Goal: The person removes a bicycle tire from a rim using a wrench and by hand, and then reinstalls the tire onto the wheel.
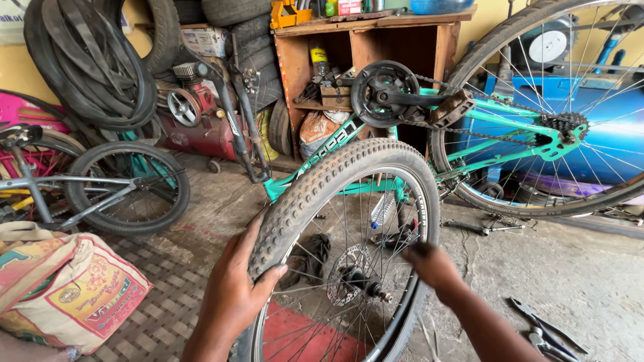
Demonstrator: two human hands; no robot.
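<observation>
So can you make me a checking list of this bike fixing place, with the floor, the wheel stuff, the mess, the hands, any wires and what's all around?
Surface: bare concrete floor, patterned mat on the left.
Job's things: front wheel with knobby tyre, on a green bike flipped upside down.
Clutter: pliers on the floor, printed sack at left.
Grips: left hand grips the tyre tread; right hand on the opposite rim.
Cables: nothing seen.
Surroundings: wooden shelf, red compressor, hanging tyres, small bike.
</observation>
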